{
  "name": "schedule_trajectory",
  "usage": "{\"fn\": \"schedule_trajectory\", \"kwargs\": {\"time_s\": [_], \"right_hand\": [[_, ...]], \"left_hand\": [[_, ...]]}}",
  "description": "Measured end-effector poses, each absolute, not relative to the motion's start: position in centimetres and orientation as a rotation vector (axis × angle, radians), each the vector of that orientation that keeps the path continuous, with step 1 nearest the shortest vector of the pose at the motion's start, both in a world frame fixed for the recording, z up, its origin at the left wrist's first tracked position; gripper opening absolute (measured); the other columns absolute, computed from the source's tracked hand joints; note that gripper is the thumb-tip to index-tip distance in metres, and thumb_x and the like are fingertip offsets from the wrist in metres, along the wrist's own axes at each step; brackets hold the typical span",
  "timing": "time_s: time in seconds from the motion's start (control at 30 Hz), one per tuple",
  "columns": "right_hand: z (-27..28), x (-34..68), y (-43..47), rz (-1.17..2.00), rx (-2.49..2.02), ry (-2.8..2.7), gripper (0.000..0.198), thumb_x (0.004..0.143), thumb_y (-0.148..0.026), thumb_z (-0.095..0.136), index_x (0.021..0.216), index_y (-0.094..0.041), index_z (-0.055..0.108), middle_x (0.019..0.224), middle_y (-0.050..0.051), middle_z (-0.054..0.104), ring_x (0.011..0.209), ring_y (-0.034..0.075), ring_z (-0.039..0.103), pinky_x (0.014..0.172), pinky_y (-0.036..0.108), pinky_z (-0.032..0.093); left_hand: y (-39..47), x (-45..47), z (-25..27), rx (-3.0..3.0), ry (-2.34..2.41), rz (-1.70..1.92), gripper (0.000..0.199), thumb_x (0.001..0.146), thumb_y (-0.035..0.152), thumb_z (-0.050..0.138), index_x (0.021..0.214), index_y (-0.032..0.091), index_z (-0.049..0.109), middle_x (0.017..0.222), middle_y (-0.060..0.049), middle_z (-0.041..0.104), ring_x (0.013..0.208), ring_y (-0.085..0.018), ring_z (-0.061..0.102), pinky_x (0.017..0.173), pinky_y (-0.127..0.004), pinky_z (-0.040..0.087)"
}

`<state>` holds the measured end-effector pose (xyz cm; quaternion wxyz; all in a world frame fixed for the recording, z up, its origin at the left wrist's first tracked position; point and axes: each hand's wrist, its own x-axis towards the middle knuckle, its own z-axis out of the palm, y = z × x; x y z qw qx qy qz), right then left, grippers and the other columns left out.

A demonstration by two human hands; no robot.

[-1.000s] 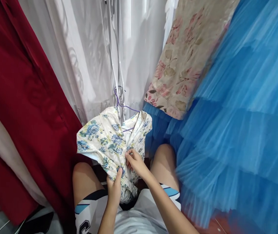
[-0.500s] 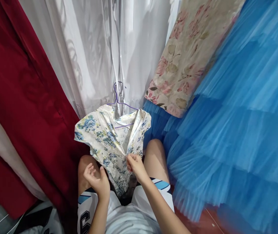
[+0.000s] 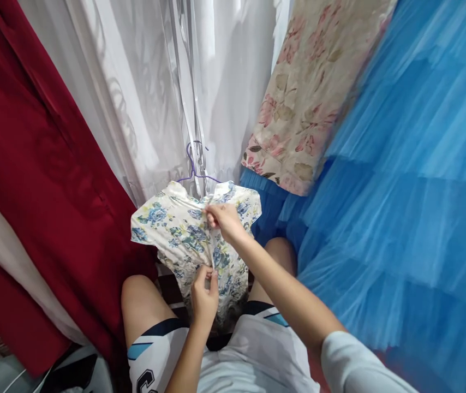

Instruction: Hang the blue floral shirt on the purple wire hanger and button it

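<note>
A cream dress (image 3: pixel 187 232) with blue flowers hangs on a purple hanger (image 3: pixel 192 164) between my knees. Its lower part drops out of sight between my legs. A closed seam, looking like a zipper (image 3: pixel 211 248), runs down its middle from the neckline. My right hand (image 3: pixel 222 221) is closed in a pinch at the top of this zipper; the pull itself is hidden by the fingers. Lower on the same line, my left hand (image 3: pixel 205 289) pinches the dress fabric beside the zipper between thumb and fingers.
White cloth (image 3: pixel 143 93) with dangling ribbons (image 3: pixel 184 82) hangs behind the hanger. Dark red fabric (image 3: pixel 53 180) hangs at left. At right are a pink-flowered cloth (image 3: pixel 294 120) and a layered blue tulle skirt (image 3: pixel 400 218). A grey item (image 3: pixel 102 371) sits lower left.
My right hand has moved up from the bottom of the V-shaped opening to the neckline, and the opening has closed. My left hand, open before, now pinches the fabric.
</note>
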<state>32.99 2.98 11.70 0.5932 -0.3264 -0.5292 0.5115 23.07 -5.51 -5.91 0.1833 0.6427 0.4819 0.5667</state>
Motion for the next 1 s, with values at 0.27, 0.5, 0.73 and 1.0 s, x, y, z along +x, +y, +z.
{"fn": "schedule_trajectory", "kwargs": {"time_s": [0.27, 0.5, 0.73, 1.0], "right_hand": [[16.9, 32.0, 4.4, 0.926, -0.738, -1.356, 0.019, 0.078, -0.024, 0.057, 0.060, -0.016, 0.059, 0.041, -0.003, 0.054, 0.033, 0.008, 0.043, 0.037, 0.020, 0.033], [14.6, 33.0, 1.5, 0.872, -0.696, -1.465, 0.023, 0.083, -0.032, 0.058, 0.064, -0.018, 0.054, 0.042, -0.003, 0.053, 0.036, 0.008, 0.042, 0.040, 0.021, 0.031], [13.7, 31.9, 1.2, 0.740, -0.746, -1.414, 0.029, 0.082, -0.037, 0.058, 0.062, -0.020, 0.048, 0.045, -0.004, 0.049, 0.041, 0.008, 0.039, 0.044, 0.021, 0.029], [9.7, 30.9, 2.5, 0.843, -0.865, -1.330, 0.024, 0.076, -0.031, 0.058, 0.057, -0.020, 0.049, 0.043, -0.004, 0.049, 0.040, 0.009, 0.040, 0.043, 0.022, 0.029]], "left_hand": [[-5.3, 24.0, -5.1, 1.965, 1.281, 1.470, 0.011, 0.092, 0.026, 0.052, 0.084, 0.020, 0.056, 0.081, -0.005, 0.062, 0.077, -0.019, 0.059, 0.071, -0.028, 0.045], [-1.7, 18.6, 9.8, 2.067, 1.182, 1.871, 0.036, 0.097, 0.033, 0.048, 0.131, 0.021, 0.054, 0.084, -0.003, 0.062, 0.076, -0.016, 0.059, 0.075, -0.028, 0.048], [0.2, 18.8, 15.9, 2.376, 1.160, 1.890, 0.023, 0.096, 0.032, 0.051, 0.093, 0.017, 0.068, 0.087, -0.006, 0.066, 0.083, -0.018, 0.060, 0.077, -0.029, 0.045], [1.7, 16.2, 17.3, 1.902, 1.089, 2.225, 0.028, 0.093, 0.040, 0.055, 0.095, 0.016, 0.069, 0.085, -0.004, 0.069, 0.080, -0.017, 0.064, 0.074, -0.026, 0.047]]}}
